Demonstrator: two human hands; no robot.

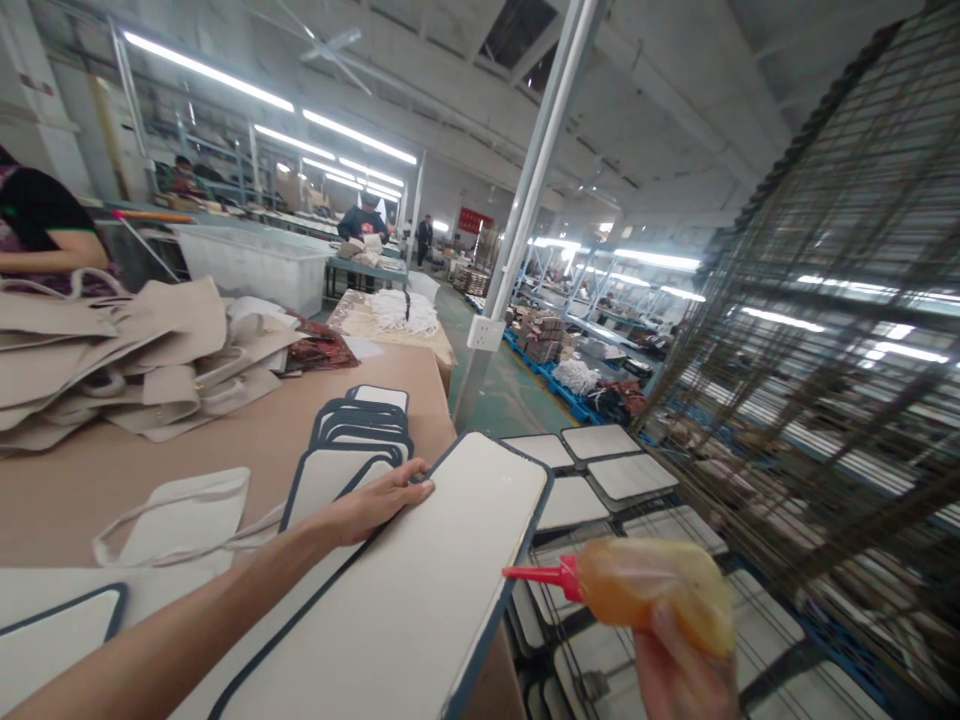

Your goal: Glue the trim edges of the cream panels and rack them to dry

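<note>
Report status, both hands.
Left hand: on white panel, near its edge. Right hand: grip closed on glue-like bottle, red nozzle at panel's far edge. Nothing visible between nozzle and edge.

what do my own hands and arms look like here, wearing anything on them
Your left hand has no glove or visible ring, and the left forearm is bare, with no sleeve, watch or bracelet in view. Your right hand is also ungloved but blurred and cut off by the picture's edge, so its wrist and any sleeve can't be seen.
</note>
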